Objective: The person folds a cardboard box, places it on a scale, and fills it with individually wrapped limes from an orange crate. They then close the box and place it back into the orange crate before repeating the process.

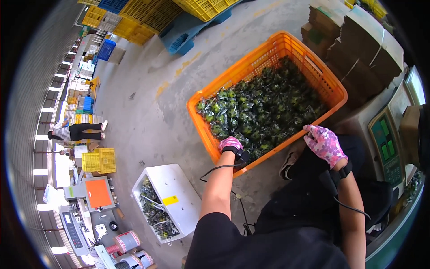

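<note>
Probably light, slippery, crushable: clear-wrapped green packets (273, 96) in perforated orange plastic crate (205, 130).
Best pinched by crinkled film (226, 103); floral-pink-gloved left hand (232, 143) inside crate, matching right hand (325, 144) bent at near rim, both grips unclear.

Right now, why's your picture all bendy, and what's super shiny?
Head view: the fisheye lens bends the grey ribbed surface at far left; head view: light glints on clear bags in the orange crate; head view: bright panels at left look washed out white.
</note>
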Tool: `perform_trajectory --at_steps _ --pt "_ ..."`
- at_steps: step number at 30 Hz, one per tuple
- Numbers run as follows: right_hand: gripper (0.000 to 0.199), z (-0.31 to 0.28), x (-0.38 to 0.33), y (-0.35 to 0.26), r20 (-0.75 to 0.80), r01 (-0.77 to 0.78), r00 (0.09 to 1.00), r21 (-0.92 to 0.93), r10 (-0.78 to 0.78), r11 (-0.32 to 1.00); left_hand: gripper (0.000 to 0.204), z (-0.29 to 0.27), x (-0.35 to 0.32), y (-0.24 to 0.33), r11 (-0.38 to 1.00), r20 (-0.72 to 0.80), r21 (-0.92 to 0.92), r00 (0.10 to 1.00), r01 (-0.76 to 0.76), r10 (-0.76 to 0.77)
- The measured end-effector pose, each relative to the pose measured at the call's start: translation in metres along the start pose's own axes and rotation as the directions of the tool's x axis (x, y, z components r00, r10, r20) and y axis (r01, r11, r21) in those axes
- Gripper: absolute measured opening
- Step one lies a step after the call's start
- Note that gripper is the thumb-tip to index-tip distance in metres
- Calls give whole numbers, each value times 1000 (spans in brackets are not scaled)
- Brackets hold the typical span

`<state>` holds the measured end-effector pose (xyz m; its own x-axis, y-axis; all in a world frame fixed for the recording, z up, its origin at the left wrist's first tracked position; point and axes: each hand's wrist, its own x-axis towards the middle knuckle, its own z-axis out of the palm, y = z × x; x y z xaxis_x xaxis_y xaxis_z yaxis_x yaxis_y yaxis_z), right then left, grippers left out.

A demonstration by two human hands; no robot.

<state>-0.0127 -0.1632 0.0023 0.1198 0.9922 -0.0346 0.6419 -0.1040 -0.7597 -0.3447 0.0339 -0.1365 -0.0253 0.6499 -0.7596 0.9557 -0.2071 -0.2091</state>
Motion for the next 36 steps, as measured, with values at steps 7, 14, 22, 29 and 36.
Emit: perform_trajectory --at_steps 7,14,22,29,36 --pt "27 1 -1 9 28 -102 994 -34 103 994 59 -8 -20 5 589 -555 -628 823 -508 118" --pt "27 0 1 -5 43 -5 999 -17 6 1000 56 -20 18 -29 974 -631 -200 746 110 -214" --pt "28 -2 -3 5 23 -43 999 -23 44 999 38 -33 9 -16 928 -747 -323 652 -188 -128" --pt "29 1 -1 10 23 -31 999 -30 31 999 27 -49 15 -35 185 -558 -748 453 -638 -695" --pt "28 -1 2 0 56 -20 998 -66 24 998 44 -79 30 -51 805 -855 -494 349 -327 -383"
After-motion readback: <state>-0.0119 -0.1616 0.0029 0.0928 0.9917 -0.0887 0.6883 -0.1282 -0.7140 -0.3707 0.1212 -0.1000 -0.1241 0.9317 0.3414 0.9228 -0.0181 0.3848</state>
